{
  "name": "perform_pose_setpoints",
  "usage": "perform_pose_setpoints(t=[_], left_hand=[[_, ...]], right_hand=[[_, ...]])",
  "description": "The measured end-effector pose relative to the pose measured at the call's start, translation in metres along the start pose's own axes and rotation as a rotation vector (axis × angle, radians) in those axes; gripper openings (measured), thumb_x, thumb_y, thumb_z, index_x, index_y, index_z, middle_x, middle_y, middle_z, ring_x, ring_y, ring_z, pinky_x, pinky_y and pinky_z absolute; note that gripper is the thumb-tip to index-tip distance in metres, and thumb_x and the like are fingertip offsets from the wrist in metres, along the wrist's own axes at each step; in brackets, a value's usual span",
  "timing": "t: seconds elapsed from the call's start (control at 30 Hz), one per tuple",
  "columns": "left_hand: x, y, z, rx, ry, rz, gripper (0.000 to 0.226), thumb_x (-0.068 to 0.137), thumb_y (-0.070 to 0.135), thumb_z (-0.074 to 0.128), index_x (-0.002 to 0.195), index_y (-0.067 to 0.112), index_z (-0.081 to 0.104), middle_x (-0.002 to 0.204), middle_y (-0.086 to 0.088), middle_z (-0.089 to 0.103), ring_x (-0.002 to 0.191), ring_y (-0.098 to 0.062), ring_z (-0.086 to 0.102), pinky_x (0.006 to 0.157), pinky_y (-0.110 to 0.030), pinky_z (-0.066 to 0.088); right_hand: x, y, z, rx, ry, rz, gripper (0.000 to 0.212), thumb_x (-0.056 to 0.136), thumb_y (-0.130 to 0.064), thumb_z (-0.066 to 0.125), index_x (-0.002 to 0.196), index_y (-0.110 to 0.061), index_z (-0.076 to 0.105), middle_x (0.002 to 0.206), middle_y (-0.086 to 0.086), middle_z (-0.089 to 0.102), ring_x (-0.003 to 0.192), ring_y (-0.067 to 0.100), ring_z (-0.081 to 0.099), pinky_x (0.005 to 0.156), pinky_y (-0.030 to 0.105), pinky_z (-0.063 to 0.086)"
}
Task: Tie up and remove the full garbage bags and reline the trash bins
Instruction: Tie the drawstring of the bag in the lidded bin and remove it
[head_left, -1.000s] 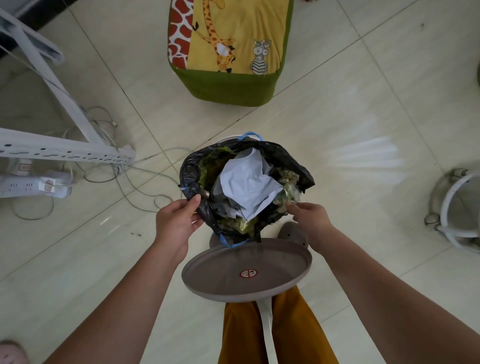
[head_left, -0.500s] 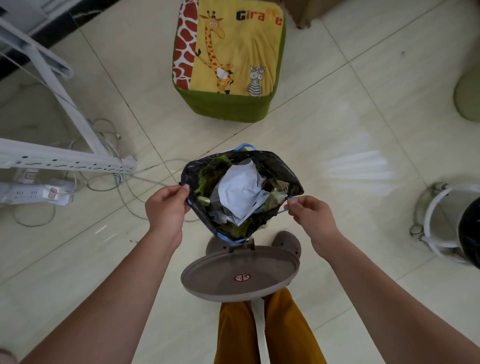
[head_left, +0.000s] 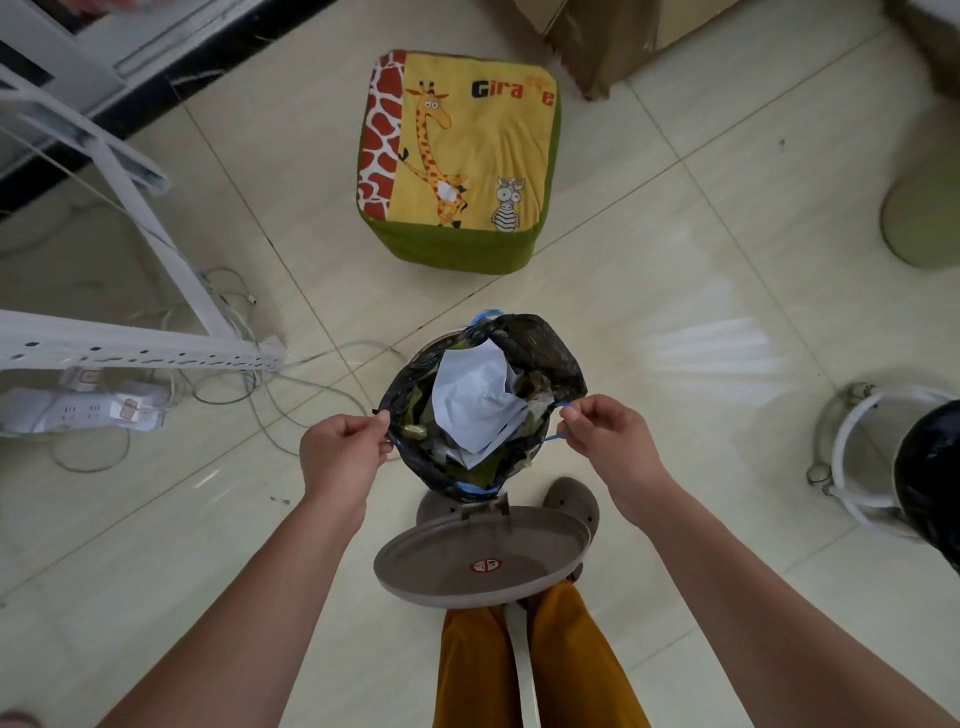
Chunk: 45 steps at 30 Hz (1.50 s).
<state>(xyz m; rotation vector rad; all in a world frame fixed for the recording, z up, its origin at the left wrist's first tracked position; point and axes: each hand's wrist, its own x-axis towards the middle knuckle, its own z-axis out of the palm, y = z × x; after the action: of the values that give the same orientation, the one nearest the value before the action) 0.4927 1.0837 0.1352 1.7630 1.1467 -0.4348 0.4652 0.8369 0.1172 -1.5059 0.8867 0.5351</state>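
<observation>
Left hand (head_left: 340, 457): fingers curled, pinching the left edge of the black garbage bag (head_left: 550, 345) at its rim. Right hand (head_left: 608, 441): thumb and fingers pinched on the blue drawstring (head_left: 563, 408) at the bag's right edge, the cord drawn out a little from the rim

Black garbage bag: held between the two hands, mouth open and stretched sideways; seated in a trash bin of which little showed beneath it. Contents at the top: crumpled white paper (head_left: 478, 400), with greenish scraps around it. A loop of the blue drawstring stood out at the far rim, beyond the hands, and another stretch showed at the near rim

Bin lid (head_left: 483, 561): round, brownish-grey, hinged open toward the person, lying below the hands, with a small red and white label at its centre

Person's legs: mustard-yellow trousers (head_left: 467, 670) under the lid; grey shoes (head_left: 571, 506) on the floor, one just below the right hand

Cushioned stool (head_left: 457, 161): yellow top with a giraffe and zebra print, green sides, well beyond the hands

White metal rack (head_left: 140, 353): to the left of the left hand, with a white power strip (head_left: 78, 413) and loose cables (head_left: 291, 384) on the tiles under and beside it

Second bin (head_left: 857, 457): white frame with a black bag, far to the right of the right hand, partly cut by the frame edge

Floor (head_left: 727, 234): pale glossy tiles
</observation>
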Motion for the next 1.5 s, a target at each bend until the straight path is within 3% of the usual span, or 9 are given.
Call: perform_pose_setpoints(t=[0.3,0.43,0.53,0.63,0.73,0.83,1.0,1.2,1.5], left_hand=[[-0.004,-0.002,0.008,0.192,-0.010,0.183,0.015,0.087,0.016,0.070,0.075,0.007,0.066,0.068,-0.006,0.067,0.061,-0.015,0.062,0.064,-0.027,0.050],[-0.003,0.000,0.004,0.172,-0.014,0.150,0.012,0.086,0.013,0.070,0.075,0.009,0.067,0.068,-0.007,0.067,0.061,-0.016,0.062,0.062,-0.025,0.049],[-0.002,0.003,0.002,0.120,-0.048,0.120,0.011,0.086,0.012,0.071,0.075,0.012,0.067,0.068,-0.006,0.068,0.058,-0.010,0.063,0.056,-0.018,0.049],[-0.002,0.004,0.002,0.015,-0.108,0.012,0.005,0.088,0.009,0.069,0.083,0.009,0.069,0.072,-0.006,0.068,0.061,-0.010,0.063,0.055,-0.014,0.050],[-0.001,0.002,0.003,-0.038,-0.163,-0.053,0.002,0.088,0.007,0.067,0.088,0.007,0.069,0.075,-0.006,0.068,0.067,-0.013,0.064,0.062,-0.021,0.051],[-0.004,-0.001,0.009,-0.060,-0.212,-0.074,0.006,0.088,0.004,0.066,0.085,0.009,0.067,0.078,-0.005,0.065,0.071,-0.016,0.062,0.063,-0.022,0.050],[-0.006,-0.001,0.015,-0.145,-0.281,-0.102,0.008,0.088,-0.002,0.063,0.085,0.005,0.064,0.081,-0.010,0.064,0.076,-0.020,0.063,0.063,-0.018,0.055],[-0.003,-0.002,0.017,-0.251,-0.347,-0.193,0.016,0.096,0.010,0.057,0.106,-0.001,0.062,0.091,-0.017,0.068,0.082,-0.023,0.066,0.074,-0.025,0.054],[0.006,-0.003,0.021,-0.170,-0.296,-0.160,0.007,0.087,0.009,0.068,0.082,0.005,0.066,0.074,-0.010,0.068,0.067,-0.018,0.065,0.068,-0.025,0.056]], right_hand=[[0.000,-0.004,0.012,0.096,-0.037,-0.033,0.024,0.097,-0.009,0.057,0.073,-0.013,0.059,0.060,-0.002,0.062,0.065,0.015,0.059,0.078,0.031,0.056],[-0.003,-0.002,0.014,0.124,-0.059,0.001,0.023,0.096,-0.006,0.057,0.073,-0.010,0.058,0.060,-0.002,0.056,0.057,0.012,0.051,0.059,0.020,0.051],[-0.004,-0.002,0.016,0.078,-0.076,0.016,0.019,0.096,-0.010,0.058,0.078,-0.009,0.060,0.068,0.005,0.057,0.060,0.016,0.053,0.062,0.027,0.053],[-0.004,-0.006,0.022,-0.408,0.004,-0.109,0.008,0.095,-0.013,0.057,0.100,-0.011,0.063,0.092,0.006,0.061,0.080,0.024,0.060,0.074,0.031,0.047],[-0.010,-0.008,0.044,-0.846,0.206,-0.369,0.040,0.088,-0.007,0.058,0.128,-0.012,0.052,0.123,0.010,0.044,0.111,0.030,0.041,0.088,0.031,0.034],[-0.013,-0.016,0.067,-0.784,0.161,-0.548,0.038,0.086,-0.010,0.064,0.123,-0.014,0.056,0.124,0.008,0.045,0.111,0.026,0.038,0.090,0.032,0.037],[-0.005,-0.016,0.099,-0.409,-0.283,-0.270,0.018,0.092,-0.017,0.065,0.107,-0.008,0.070,0.102,0.003,0.071,0.096,0.013,0.062,0.085,0.021,0.047],[0.000,-0.004,0.109,-0.310,-0.216,-0.221,0.012,0.086,-0.009,0.071,0.098,-0.006,0.071,0.087,0.002,0.070,0.076,0.008,0.061,0.066,0.003,0.044],[0.000,0.001,0.109,-0.384,-0.222,-0.253,0.004,0.088,-0.009,0.068,0.091,-0.006,0.069,0.077,-0.001,0.064,0.064,0.001,0.054,0.059,0.003,0.040]])
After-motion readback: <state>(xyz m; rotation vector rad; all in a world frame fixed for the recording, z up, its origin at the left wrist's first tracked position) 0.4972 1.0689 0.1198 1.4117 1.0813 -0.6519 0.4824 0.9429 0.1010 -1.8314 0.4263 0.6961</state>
